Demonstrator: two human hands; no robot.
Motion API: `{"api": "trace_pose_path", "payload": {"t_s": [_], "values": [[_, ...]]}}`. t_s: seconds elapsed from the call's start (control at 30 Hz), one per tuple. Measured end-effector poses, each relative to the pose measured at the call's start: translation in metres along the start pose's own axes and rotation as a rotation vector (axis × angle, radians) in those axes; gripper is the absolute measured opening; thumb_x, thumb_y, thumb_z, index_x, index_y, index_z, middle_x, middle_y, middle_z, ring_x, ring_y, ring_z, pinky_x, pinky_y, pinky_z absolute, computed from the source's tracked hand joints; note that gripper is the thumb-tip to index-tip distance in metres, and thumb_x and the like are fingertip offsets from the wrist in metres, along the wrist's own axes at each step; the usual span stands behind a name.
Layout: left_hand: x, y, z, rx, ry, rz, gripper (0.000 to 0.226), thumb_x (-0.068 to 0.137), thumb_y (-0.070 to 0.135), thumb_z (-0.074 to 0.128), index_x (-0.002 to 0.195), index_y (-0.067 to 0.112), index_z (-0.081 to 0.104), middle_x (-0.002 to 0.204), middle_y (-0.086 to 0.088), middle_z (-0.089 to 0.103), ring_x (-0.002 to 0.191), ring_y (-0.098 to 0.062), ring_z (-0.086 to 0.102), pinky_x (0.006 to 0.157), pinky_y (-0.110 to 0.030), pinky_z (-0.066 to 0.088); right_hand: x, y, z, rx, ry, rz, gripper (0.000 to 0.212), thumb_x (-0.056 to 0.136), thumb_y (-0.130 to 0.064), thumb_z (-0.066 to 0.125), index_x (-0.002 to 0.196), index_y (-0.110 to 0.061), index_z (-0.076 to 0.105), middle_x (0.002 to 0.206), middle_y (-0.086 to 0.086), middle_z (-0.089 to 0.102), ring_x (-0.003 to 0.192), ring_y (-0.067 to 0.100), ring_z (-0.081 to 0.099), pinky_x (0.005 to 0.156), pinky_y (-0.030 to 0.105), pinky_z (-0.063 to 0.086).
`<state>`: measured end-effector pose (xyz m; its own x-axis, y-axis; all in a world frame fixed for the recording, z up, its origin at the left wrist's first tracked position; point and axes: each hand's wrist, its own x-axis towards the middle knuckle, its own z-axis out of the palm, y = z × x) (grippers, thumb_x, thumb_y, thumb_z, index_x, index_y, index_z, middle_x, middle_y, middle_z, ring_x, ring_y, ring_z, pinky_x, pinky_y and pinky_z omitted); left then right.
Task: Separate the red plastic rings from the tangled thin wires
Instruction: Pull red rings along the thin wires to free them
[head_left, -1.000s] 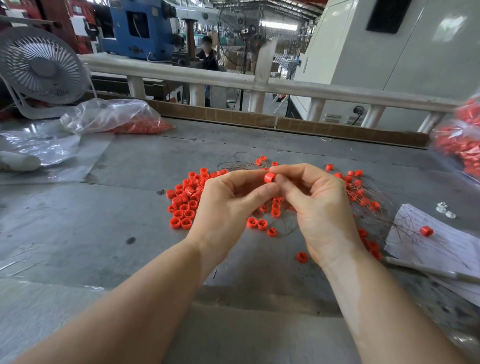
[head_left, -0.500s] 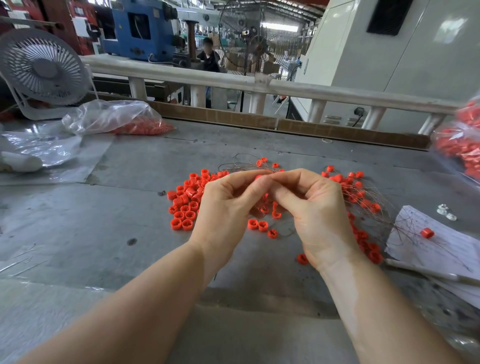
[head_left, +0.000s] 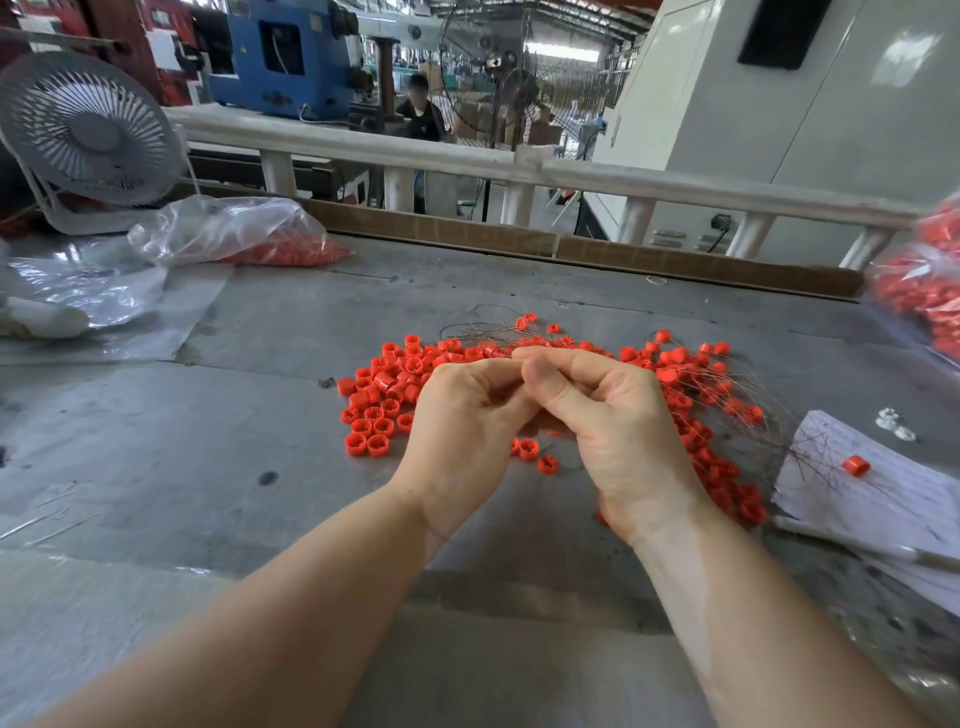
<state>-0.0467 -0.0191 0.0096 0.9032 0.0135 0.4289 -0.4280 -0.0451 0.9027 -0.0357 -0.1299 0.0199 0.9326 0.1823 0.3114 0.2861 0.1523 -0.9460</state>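
Note:
Loose red plastic rings (head_left: 384, 400) lie in a pile on the grey table (head_left: 156, 467), left of my hands. More red rings (head_left: 696, 405) sit caught in a tangle of thin wires (head_left: 488, 330) that runs behind and to the right of my hands. My left hand (head_left: 462, 431) and my right hand (head_left: 623, 431) are held together above the pile, fingers curled. Their fingertips meet and pinch at the near edge of the wire tangle. No ring shows between the fingertips; whatever is inside the pinch is hidden.
A clear bag of red rings (head_left: 249, 236) lies at the back left beside a white fan (head_left: 88, 130). Another bag of rings (head_left: 930, 296) is at the right edge. Lined paper (head_left: 883, 499) with one ring (head_left: 856, 465) and a pen (head_left: 883, 548) lies at the right.
A second ago a red ring showed between my fingertips; now it is out of sight. My hands have dropped slightly and the fingertips have closed together at the wires.

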Motion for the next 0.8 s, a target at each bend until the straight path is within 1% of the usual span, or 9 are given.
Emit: {"api": "trace_pose_path", "payload": {"t_s": [0.1,0.23,0.3,0.43,0.5,0.6,0.7,0.73,0.8], "values": [[-0.001,0.0,0.0,0.044,0.014,0.023,0.017,0.091,0.006,0.057,0.086,0.002,0.073,0.072,-0.007,0.072,0.063,-0.006,0.066,0.067,-0.026,0.056,0.0,0.0,0.0,0.033,0.008,-0.011,0.02,0.068,-0.028,0.069,0.082,-0.017,0.074,0.077,0.001,0.074,0.072,0.01,0.07,0.058,0.015,0.051],[-0.001,0.0,0.001,0.067,0.039,0.031,0.016,0.089,0.004,0.059,0.086,0.002,0.074,0.073,-0.005,0.072,0.065,-0.006,0.066,0.07,-0.029,0.057,0.001,0.002,0.001,0.058,0.024,-0.005,0.017,0.066,-0.029,0.071,0.078,-0.017,0.076,0.079,0.003,0.074,0.075,0.013,0.07,0.06,0.018,0.052],[-0.002,0.001,0.001,0.074,0.048,0.03,0.015,0.089,0.005,0.059,0.086,0.003,0.074,0.072,-0.004,0.072,0.066,-0.006,0.066,0.071,-0.031,0.057,0.001,0.001,0.001,0.065,0.025,0.006,0.021,0.064,-0.033,0.074,0.078,-0.019,0.077,0.08,0.004,0.074,0.075,0.015,0.07,0.059,0.019,0.052],[0.0,0.0,0.0,0.095,0.05,0.012,0.015,0.089,0.007,0.06,0.086,0.004,0.075,0.076,-0.007,0.073,0.07,-0.014,0.069,0.075,-0.04,0.057,0.001,0.0,0.002,0.079,0.058,0.025,0.02,0.062,-0.03,0.072,0.077,-0.017,0.077,0.081,0.005,0.074,0.079,0.018,0.07,0.062,0.021,0.053],[0.0,0.001,0.0,0.091,0.039,0.005,0.016,0.09,0.007,0.059,0.088,0.002,0.074,0.077,-0.009,0.073,0.071,-0.015,0.07,0.075,-0.039,0.058,0.001,0.0,0.003,0.101,0.06,0.031,0.023,0.064,-0.028,0.07,0.082,-0.015,0.075,0.082,0.005,0.074,0.079,0.017,0.07,0.062,0.02,0.053],[0.001,0.003,0.0,0.052,0.029,0.017,0.013,0.088,0.006,0.06,0.091,0.003,0.073,0.081,-0.014,0.072,0.073,-0.018,0.069,0.076,-0.033,0.057,0.0,-0.002,0.004,0.119,0.042,0.044,0.027,0.069,-0.032,0.066,0.089,-0.015,0.073,0.086,0.001,0.074,0.083,0.013,0.069,0.067,0.02,0.053],[0.003,0.005,-0.001,0.028,0.078,0.016,0.016,0.083,0.008,0.066,0.095,0.014,0.072,0.086,-0.007,0.072,0.08,-0.009,0.065,0.079,-0.028,0.054,0.002,-0.004,0.001,0.174,0.089,0.097,0.027,0.073,-0.038,0.06,0.084,-0.017,0.074,0.086,0.001,0.073,0.084,0.013,0.066,0.068,0.023,0.051],[0.004,0.005,-0.002,0.036,0.086,0.015,0.018,0.081,0.008,0.067,0.097,0.015,0.072,0.09,-0.003,0.071,0.084,-0.006,0.065,0.081,-0.024,0.052,0.003,-0.005,-0.002,0.168,0.118,0.12,0.025,0.077,-0.037,0.059,0.083,-0.017,0.074,0.085,0.001,0.073,0.081,0.013,0.065,0.068,0.023,0.049],[0.004,0.005,-0.003,0.028,0.09,0.011,0.019,0.079,0.013,0.069,0.097,0.016,0.073,0.092,-0.001,0.068,0.089,-0.007,0.063,0.084,-0.023,0.05,0.004,-0.006,-0.006,0.183,0.108,0.162,0.019,0.088,-0.023,0.055,0.085,-0.014,0.071,0.081,0.002,0.073,0.074,0.012,0.065,0.064,0.022,0.05]]}}
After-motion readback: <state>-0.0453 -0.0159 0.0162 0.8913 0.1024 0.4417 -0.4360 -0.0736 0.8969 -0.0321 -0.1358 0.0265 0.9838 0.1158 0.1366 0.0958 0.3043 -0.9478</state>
